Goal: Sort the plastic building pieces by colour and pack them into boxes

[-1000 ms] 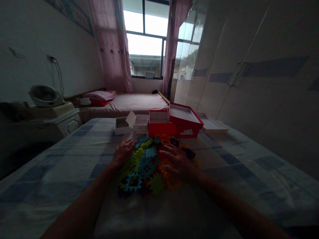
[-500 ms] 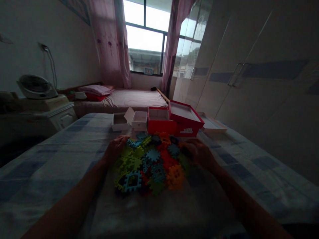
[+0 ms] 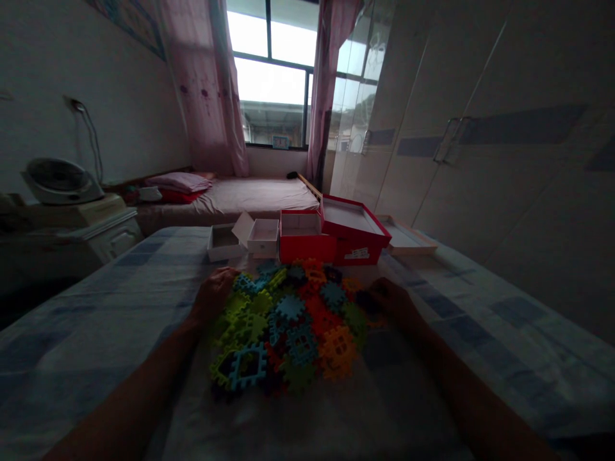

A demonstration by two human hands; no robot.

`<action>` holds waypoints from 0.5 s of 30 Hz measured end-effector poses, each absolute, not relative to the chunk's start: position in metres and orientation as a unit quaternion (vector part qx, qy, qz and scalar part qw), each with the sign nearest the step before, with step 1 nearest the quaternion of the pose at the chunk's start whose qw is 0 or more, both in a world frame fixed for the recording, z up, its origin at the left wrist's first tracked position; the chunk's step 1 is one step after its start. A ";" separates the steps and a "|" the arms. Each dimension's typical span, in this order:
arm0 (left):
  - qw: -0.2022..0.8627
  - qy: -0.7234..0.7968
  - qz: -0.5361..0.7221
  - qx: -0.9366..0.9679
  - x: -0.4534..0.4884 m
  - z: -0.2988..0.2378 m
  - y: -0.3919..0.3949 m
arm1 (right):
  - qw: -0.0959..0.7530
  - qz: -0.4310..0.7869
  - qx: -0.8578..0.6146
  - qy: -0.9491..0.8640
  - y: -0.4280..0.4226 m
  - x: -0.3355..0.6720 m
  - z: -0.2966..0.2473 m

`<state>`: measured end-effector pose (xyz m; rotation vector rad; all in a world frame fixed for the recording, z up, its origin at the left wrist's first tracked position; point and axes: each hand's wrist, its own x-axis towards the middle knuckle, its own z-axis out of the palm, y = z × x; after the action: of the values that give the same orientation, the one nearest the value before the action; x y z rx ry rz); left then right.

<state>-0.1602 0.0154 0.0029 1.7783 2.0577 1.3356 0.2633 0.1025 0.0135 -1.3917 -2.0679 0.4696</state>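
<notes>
A heap of coloured interlocking plastic tiles (image 3: 288,323) lies on the checked bed cover (image 3: 120,301) in front of me, in green, blue, orange and red. My left hand (image 3: 211,296) rests curled against the heap's left edge, touching green and blue tiles. On the heap's right edge sits my right hand (image 3: 391,301), fingers bent over dark tiles. Whether either hand grips a tile is not visible in the dim light.
Beyond the heap stand an open red box (image 3: 305,244), its red lid (image 3: 353,234) and two small white boxes (image 3: 240,238). A flat tray (image 3: 406,240) lies at the right. Wardrobe doors (image 3: 480,160) line the right side; a second bed (image 3: 250,195) and a nightstand (image 3: 72,224) are further back.
My right hand has slid from the top of the heap to its right edge, uncovering the orange and blue tiles. The left hand stays at the left edge.
</notes>
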 end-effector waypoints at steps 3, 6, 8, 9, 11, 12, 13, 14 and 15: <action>0.059 0.683 0.437 0.582 -0.161 0.002 0.016 | 0.290 0.196 -0.513 -0.784 0.100 0.263 0.016; 0.059 0.686 0.433 0.582 -0.162 0.002 0.017 | 0.258 0.155 -0.487 -0.820 0.096 0.262 0.016; 0.057 0.684 0.434 0.584 -0.163 0.001 0.018 | 0.244 0.126 -0.489 -0.828 0.094 0.262 0.015; 0.056 0.682 0.435 0.585 -0.164 0.001 0.018 | 0.243 0.126 -0.494 -0.825 0.093 0.262 0.016; 0.056 0.677 0.430 0.595 -0.164 0.000 0.018 | 0.248 0.150 -0.505 -0.813 0.092 0.261 0.017; 0.056 0.675 0.428 0.599 -0.165 0.000 0.018 | 0.253 0.163 -0.507 -0.808 0.091 0.261 0.019; 0.058 0.674 0.425 0.601 -0.165 0.000 0.018 | 0.259 0.173 -0.508 -0.803 0.090 0.260 0.020; 0.059 0.675 0.423 0.602 -0.164 0.001 0.017 | 0.266 0.177 -0.510 -0.798 0.090 0.260 0.022; 0.060 0.678 0.422 0.599 -0.164 0.001 0.017 | 0.274 0.180 -0.511 -0.795 0.089 0.259 0.023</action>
<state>-0.1638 0.0173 0.0015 1.8145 2.0508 1.2765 0.2589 0.0892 0.0229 -1.3734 -2.1374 0.4827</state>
